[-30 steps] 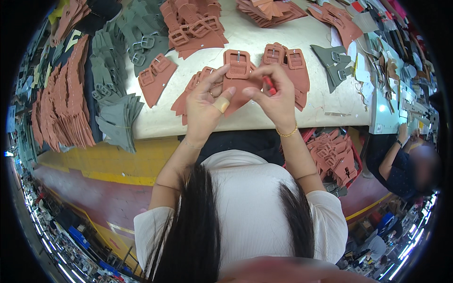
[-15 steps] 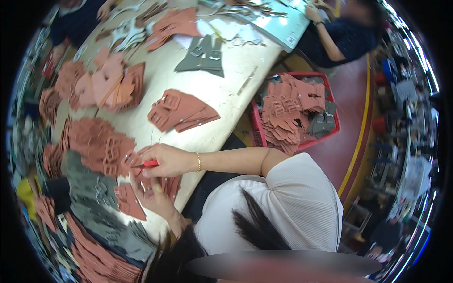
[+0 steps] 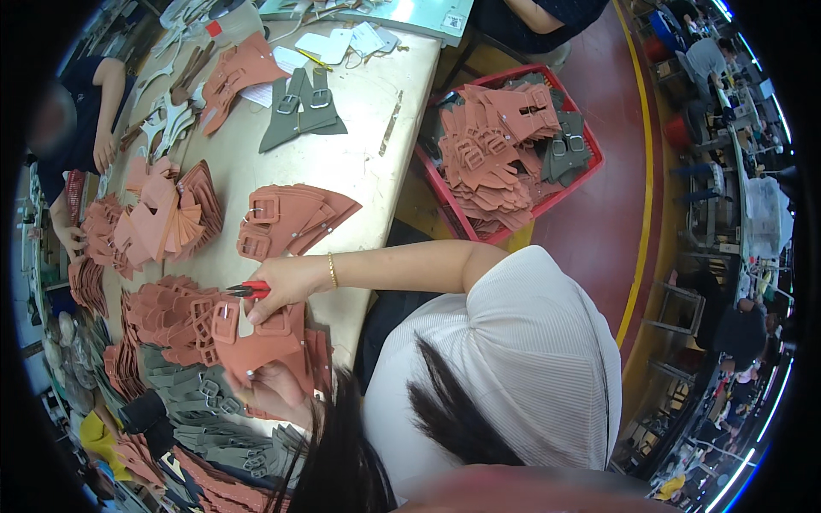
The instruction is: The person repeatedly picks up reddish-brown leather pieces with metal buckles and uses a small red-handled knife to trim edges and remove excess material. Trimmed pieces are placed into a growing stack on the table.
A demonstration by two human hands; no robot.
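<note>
My right hand (image 3: 286,278), a thin gold bracelet on its wrist, is shut on a small red-handled cutting tool (image 3: 248,290). The tool's tip points left, over a pile of terracotta leather pieces (image 3: 167,312). Just below, my left hand (image 3: 278,389) grips a terracotta leather piece with buckles (image 3: 256,346) from underneath. That piece sits right under the right hand, between the two hands. My dark hair hides part of the left wrist.
A beige table (image 3: 359,162) carries more terracotta stacks (image 3: 291,218), two olive-green buckled pieces (image 3: 301,104) and a grey-green pile (image 3: 192,398). A red basket (image 3: 590,158) full of pieces stands on the floor to the right. Another person (image 3: 81,111) works at the far left.
The view has swung further round to the table's side. My right hand still holds the red tool, and my left hand has brought a buckled piece up beneath it.
</note>
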